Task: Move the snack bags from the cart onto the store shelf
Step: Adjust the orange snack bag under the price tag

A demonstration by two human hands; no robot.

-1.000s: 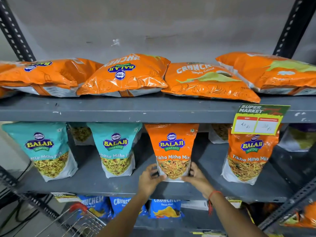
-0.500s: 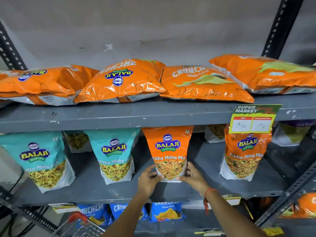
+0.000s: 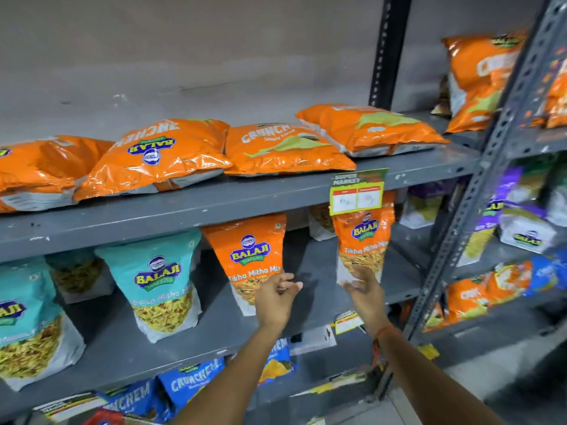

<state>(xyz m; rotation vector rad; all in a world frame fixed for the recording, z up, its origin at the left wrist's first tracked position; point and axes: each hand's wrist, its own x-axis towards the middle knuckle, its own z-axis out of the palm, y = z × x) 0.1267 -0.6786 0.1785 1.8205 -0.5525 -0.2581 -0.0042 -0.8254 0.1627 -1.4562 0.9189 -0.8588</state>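
An orange Tikha Mitha Mix bag point(image 3: 250, 253) stands upright on the middle grey shelf point(image 3: 214, 326). My left hand point(image 3: 277, 297) hovers just in front of its lower right corner, fingers loosely curled, holding nothing. My right hand point(image 3: 363, 289) is raised in front of the bottom of a second orange Tikha Mitha Mix bag point(image 3: 363, 234) further right, fingers spread; whether it touches the bag I cannot tell. Two teal Khatta Mitha Mix bags point(image 3: 162, 283) stand to the left. The cart shows only as a red sliver point(image 3: 104, 418) at the bottom edge.
Orange Crunchem bags point(image 3: 159, 154) lie flat on the upper shelf. A green price tag point(image 3: 357, 191) hangs from its edge. Blue Crunchem bags point(image 3: 190, 381) fill the lower shelf. A perforated upright post point(image 3: 478, 191) separates a neighbouring rack with more bags at right.
Both hands have let go of the middle orange bag, which stays standing. They moved right, the right hand up to the second orange bag. My view has swung to the right.
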